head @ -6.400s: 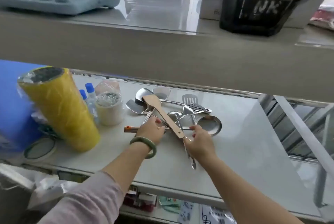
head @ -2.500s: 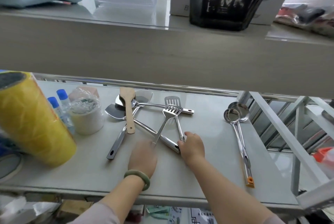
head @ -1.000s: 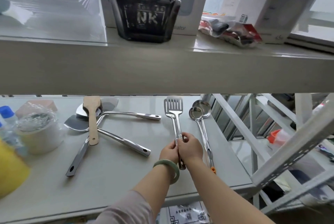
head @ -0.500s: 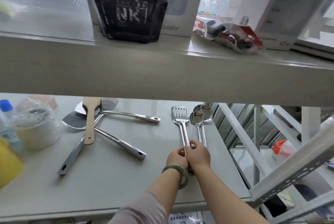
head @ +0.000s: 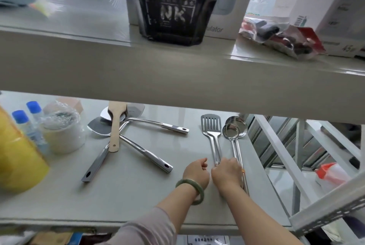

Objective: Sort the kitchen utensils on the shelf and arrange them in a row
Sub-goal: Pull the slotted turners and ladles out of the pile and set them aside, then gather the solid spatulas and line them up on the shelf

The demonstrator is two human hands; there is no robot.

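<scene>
While the right hand pinches the slotted turner handle beside the ladles on the shelf, square it parallel, ends level; left hand curled, holding nothing

On the shelf, the slotted turner is lying just left of the ladles, handles toward the person; the crossed spatulas are lying well left, beside a tape roll.
</scene>
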